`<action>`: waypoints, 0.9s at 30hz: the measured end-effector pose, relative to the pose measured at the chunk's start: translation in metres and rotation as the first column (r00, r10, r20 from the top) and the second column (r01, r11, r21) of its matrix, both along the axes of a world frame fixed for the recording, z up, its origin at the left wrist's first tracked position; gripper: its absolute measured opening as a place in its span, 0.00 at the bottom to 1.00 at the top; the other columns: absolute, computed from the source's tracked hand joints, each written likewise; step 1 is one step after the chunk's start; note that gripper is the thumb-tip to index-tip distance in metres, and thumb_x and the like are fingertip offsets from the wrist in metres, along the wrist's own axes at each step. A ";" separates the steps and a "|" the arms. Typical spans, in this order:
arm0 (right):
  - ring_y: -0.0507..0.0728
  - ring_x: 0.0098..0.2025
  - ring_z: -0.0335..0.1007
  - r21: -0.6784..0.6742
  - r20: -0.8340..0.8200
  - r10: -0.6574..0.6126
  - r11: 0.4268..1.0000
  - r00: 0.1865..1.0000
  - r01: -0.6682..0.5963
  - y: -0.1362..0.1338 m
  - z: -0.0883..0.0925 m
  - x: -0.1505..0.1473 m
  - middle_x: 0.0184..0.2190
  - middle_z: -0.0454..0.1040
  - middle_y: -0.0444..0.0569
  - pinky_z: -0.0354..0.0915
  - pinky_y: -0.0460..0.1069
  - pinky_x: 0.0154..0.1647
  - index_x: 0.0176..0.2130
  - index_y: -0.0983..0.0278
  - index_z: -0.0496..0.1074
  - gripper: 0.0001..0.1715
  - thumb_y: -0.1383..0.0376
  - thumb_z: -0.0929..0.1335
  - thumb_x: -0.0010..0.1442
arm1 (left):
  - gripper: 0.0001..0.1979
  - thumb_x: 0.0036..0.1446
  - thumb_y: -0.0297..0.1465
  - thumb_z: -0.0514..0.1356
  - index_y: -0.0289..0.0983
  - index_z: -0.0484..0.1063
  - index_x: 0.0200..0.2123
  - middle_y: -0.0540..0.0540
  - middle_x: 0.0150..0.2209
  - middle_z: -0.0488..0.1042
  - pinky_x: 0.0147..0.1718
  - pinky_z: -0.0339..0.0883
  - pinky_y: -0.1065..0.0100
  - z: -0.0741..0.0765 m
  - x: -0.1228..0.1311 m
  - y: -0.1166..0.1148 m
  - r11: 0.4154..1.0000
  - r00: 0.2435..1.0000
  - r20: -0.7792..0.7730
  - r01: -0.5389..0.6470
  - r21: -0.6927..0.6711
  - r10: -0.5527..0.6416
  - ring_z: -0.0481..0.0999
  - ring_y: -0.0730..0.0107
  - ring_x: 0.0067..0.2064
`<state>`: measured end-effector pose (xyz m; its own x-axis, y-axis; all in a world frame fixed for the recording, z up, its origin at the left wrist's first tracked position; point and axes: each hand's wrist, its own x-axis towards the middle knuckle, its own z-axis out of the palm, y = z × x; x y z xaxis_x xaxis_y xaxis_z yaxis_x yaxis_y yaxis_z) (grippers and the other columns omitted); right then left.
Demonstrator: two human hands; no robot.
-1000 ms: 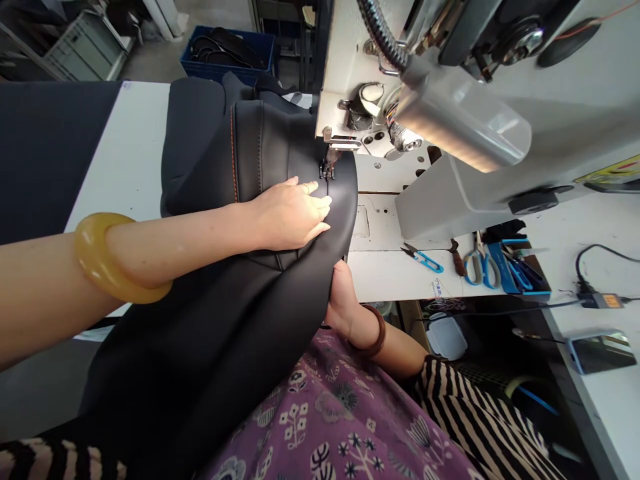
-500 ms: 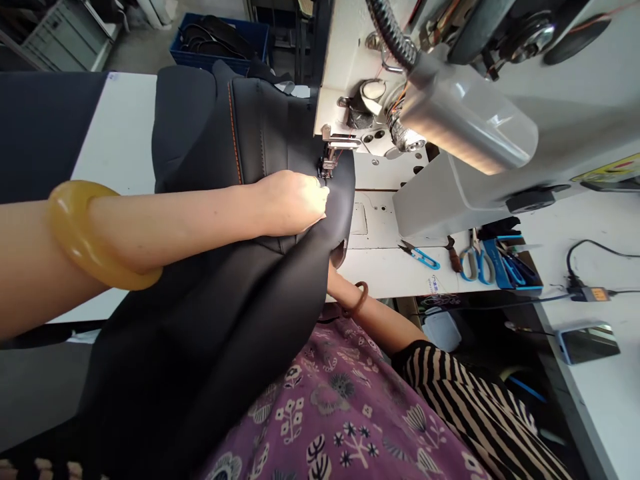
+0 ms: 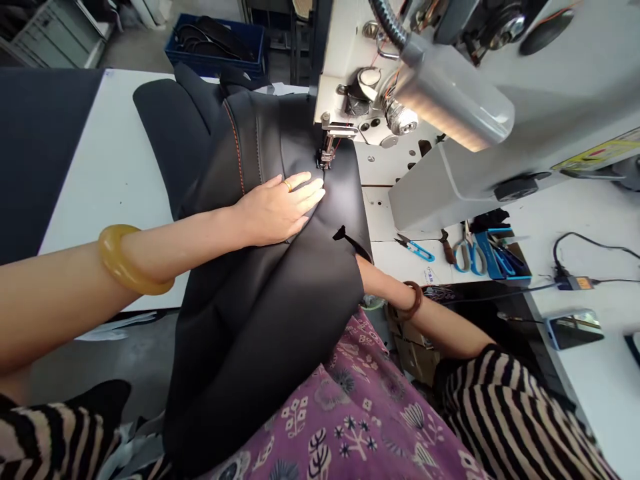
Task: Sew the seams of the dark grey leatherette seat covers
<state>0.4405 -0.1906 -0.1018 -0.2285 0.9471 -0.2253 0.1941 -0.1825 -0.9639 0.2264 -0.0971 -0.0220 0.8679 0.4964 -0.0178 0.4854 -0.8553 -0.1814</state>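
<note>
A black leatherette cover (image 3: 265,320) with stitched panels lies spread under the sewing machine, and an orange-stitched seam (image 3: 236,150) runs along its far part. My left hand (image 3: 277,212) rests flat on the cover just below the presser foot (image 3: 326,157), fingers slightly apart, with an amber bangle (image 3: 131,261) on the wrist. My right hand (image 3: 366,275) reaches under the cover's edge, so its fingers are hidden. A brown wooden bracelet (image 3: 411,300) circles that wrist. A small black flap (image 3: 353,241) sticks up from the cover close to it.
The sewing machine's white head and lamp (image 3: 450,93) fill the upper right. On the white table (image 3: 110,167) lie blue-handled snips (image 3: 415,250), scissors (image 3: 467,257) and a phone (image 3: 573,330). A blue crate (image 3: 215,47) of dark pieces stands beyond.
My left hand has slid back from the presser foot and flattened on the cover. My right forearm has shifted to the right, and the cover's far flap now spreads further left.
</note>
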 end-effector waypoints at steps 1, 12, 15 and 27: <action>0.53 0.35 0.70 0.004 -0.010 -0.016 1.000 1.000 0.016 -0.001 0.005 -0.002 0.31 0.76 0.44 0.70 0.50 0.45 0.32 0.63 0.72 0.11 0.58 0.71 0.54 | 0.27 0.68 0.32 0.45 0.28 0.60 0.67 0.35 0.66 0.64 0.58 0.66 0.52 0.000 0.001 0.000 1.000 1.000 0.006 -0.004 0.009 0.004 0.61 0.48 0.67; 0.54 0.35 0.66 -0.010 -0.203 -0.492 0.865 0.846 0.501 -0.002 0.023 -0.025 0.29 0.71 0.45 0.66 0.48 0.38 0.29 0.62 0.69 0.13 0.56 0.70 0.49 | 0.25 0.69 0.34 0.47 0.36 0.63 0.65 0.35 0.60 0.69 0.47 0.71 0.56 0.007 0.009 0.005 0.993 0.997 -0.005 -0.076 0.091 0.077 0.71 0.51 0.56; 0.49 0.28 0.59 -0.119 -0.271 -0.488 0.872 0.830 0.475 0.005 0.032 -0.024 0.25 0.65 0.41 0.61 0.46 0.30 0.28 0.63 0.68 0.12 0.58 0.70 0.46 | 0.24 0.68 0.33 0.47 0.38 0.64 0.65 0.34 0.60 0.68 0.45 0.72 0.56 0.009 0.008 0.008 0.993 0.996 -0.011 -0.084 0.087 0.085 0.71 0.50 0.56; 0.47 0.24 0.50 -0.127 -0.211 -0.466 0.884 0.859 0.449 0.021 0.052 -0.015 0.19 0.54 0.38 0.56 0.45 0.25 0.23 0.62 0.62 0.13 0.58 0.69 0.47 | 0.24 0.68 0.32 0.46 0.40 0.69 0.62 0.34 0.56 0.71 0.47 0.71 0.56 0.009 0.010 0.017 0.992 0.988 0.094 -0.119 -0.039 0.122 0.72 0.50 0.56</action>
<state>0.4259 -0.1699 -0.0502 0.1738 0.9411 -0.2901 -0.1519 -0.2654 -0.9521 0.2359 -0.0799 -0.0130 0.8003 0.5980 0.0451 0.5991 -0.7942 -0.1017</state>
